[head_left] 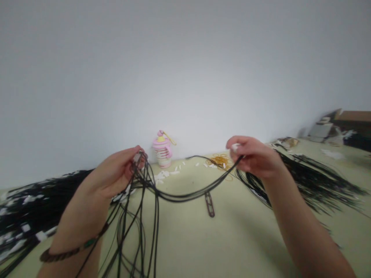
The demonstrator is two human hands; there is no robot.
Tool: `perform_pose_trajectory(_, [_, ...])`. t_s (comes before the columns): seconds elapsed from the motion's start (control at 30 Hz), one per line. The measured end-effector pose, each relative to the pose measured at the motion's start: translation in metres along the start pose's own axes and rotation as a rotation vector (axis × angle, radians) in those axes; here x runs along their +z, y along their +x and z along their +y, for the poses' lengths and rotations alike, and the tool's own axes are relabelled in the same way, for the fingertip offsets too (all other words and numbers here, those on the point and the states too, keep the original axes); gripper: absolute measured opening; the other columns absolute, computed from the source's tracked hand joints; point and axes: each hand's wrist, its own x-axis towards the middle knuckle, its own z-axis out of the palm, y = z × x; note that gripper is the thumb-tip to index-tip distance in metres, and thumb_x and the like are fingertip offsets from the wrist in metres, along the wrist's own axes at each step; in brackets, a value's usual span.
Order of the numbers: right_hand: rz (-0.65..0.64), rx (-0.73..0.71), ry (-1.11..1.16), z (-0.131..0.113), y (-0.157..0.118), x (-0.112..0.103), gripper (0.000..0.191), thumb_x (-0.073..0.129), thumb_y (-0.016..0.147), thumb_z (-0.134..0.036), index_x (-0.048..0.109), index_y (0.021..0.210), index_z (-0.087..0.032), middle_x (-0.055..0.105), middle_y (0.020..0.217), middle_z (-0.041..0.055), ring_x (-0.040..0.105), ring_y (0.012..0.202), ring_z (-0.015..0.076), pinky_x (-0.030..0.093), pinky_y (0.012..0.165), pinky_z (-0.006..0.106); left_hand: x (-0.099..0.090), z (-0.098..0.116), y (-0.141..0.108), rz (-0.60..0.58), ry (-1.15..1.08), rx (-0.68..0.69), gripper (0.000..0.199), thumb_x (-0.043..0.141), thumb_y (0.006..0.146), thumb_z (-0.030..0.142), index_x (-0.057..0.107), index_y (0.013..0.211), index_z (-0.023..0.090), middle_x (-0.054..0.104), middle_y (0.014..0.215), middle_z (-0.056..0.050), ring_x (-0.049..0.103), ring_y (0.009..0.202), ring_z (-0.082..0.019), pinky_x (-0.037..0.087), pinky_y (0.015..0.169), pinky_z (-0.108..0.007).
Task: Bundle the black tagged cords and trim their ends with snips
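Black cords (185, 197) sag in a curve between my two raised hands. My left hand (123, 170) is closed on the gathered cords, and several long strands hang from it towards the lower edge. On the right, my right hand (251, 154) pinches the other end of the curved cords, with a small white piece at its fingertips. More black cord hangs below my right hand. Beneath the curve, a dark oblong metal clip (209, 204) lies on the pale green table (226, 239).
A pink and white lidded cup (162, 150) stands by the wall. Yellow rubber bands (219, 160) and white scraps (164, 175) lie behind the cords. Bundles of black cord cover the left (37, 204) and right (313, 179). A brown box (355, 116) is far right.
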Motion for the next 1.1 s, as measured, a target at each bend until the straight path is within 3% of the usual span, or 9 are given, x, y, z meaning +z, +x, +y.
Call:
perform_pose_trajectory(0.13, [-0.347,0.46,-0.188,0.073,-0.007,0.02,0.016,0.057,0.067,-0.022,0.054,0.08,-0.013,0.064,0.06,0.0026,0.062,0.045,0.0127,0.044,0.038,0.017,-0.011,-0.04,-0.014,-0.154,0.368,-0.15,0.019,0.048,0.087,0.021,0.061,0.081,0.008,0.055,0.064,0.008,0.053,0.059,-0.002,0.04,0.055,-0.007])
perform_pose_trajectory(0.23, [-0.536,0.646,-0.271,0.117,-0.036,0.035,0.009,0.055,0.071,-0.02,0.054,0.072,-0.011,0.062,0.06,0.0018,0.058,0.042,0.0093,0.042,0.039,0.016,-0.032,-0.077,-0.033,-0.134,0.614,-0.168,0.028,0.045,0.088,0.029,0.056,0.068,0.011,0.052,0.056,0.011,0.046,0.048,0.0,0.034,0.047,-0.004])
perform_pose_trajectory(0.33, [-0.503,0.562,-0.486,0.127,-0.055,0.039,0.024,0.05,0.083,-0.033,0.056,0.072,-0.012,0.058,0.057,-0.0006,0.054,0.044,0.0065,0.039,0.044,0.015,-0.05,-0.103,-0.042,-0.116,0.853,-0.156,0.032,0.042,0.088,0.031,0.054,0.065,0.013,0.053,0.055,0.01,0.047,0.048,-0.003,0.035,0.045,-0.007])
perform_pose_trajectory(0.43, [-0.283,0.286,-0.946,0.125,-0.042,0.034,0.036,0.042,0.09,-0.043,0.059,0.078,-0.013,0.061,0.064,0.003,0.056,0.056,0.0109,0.039,0.053,0.02,-0.054,-0.109,-0.031,-0.095,1.095,-0.09,0.028,0.041,0.088,0.027,0.055,0.067,0.014,0.052,0.055,0.006,0.051,0.05,-0.01,0.041,0.052,-0.018])
perform_pose_trajectory(0.6, [-0.02,0.211,-1.198,0.143,0.001,0.029,0.036,0.049,0.087,-0.04,0.052,0.109,-0.011,0.058,0.102,0.0156,0.058,0.088,0.0218,0.041,0.075,0.029,-0.002,-0.103,-0.034,-0.176,1.406,0.151,0.019,0.043,0.084,0.023,0.06,0.081,0.013,0.061,0.088,-0.012,0.054,0.094,-0.032,0.039,0.086,-0.05])
perform_pose_trajectory(0.7, [0.006,0.253,-1.269,0.157,0.016,0.029,0.036,0.05,0.086,-0.033,0.052,0.11,-0.007,0.056,0.103,0.0196,0.059,0.084,0.0233,0.041,0.071,0.03,0.05,-0.108,-0.064,-0.419,1.405,0.174,0.02,0.043,0.086,0.02,0.062,0.078,0.019,0.062,0.081,-0.007,0.058,0.083,-0.027,0.046,0.08,-0.045])
perform_pose_trajectory(0.8, [-0.052,0.264,-1.282,0.16,0.016,0.027,0.02,0.053,0.081,-0.022,0.058,0.096,-0.009,0.062,0.09,0.0134,0.059,0.079,0.0199,0.04,0.068,0.026,0.085,-0.12,-0.083,-0.653,1.382,0.014,0.025,0.06,0.077,0.021,0.062,0.101,0.016,0.065,0.095,-0.01,0.06,0.09,-0.029,0.05,0.079,-0.045])
perform_pose_trajectory(0.97, [-0.116,0.248,-1.263,0.149,-0.014,0.026,0.019,0.053,0.084,-0.03,0.063,0.092,-0.015,0.062,0.087,0.0069,0.057,0.082,0.0173,0.043,0.074,0.026,0.088,-0.15,-0.072,-0.625,1.221,-0.141,0.024,0.058,0.083,0.023,0.059,0.106,0.019,0.061,0.104,-0.007,0.058,0.096,-0.025,0.049,0.084,-0.044])
perform_pose_trajectory(1.1, [-0.121,0.226,-1.3,0.145,-0.039,0.033,0.026,0.049,0.088,-0.029,0.061,0.106,-0.014,0.058,0.101,0.0103,0.056,0.096,0.0206,0.047,0.085,0.033,0.074,-0.171,-0.072,-0.586,1.094,-0.056,0.025,0.057,0.084,0.021,0.056,0.109,0.026,0.059,0.1,-0.002,0.06,0.091,-0.02,0.052,0.08,-0.036])
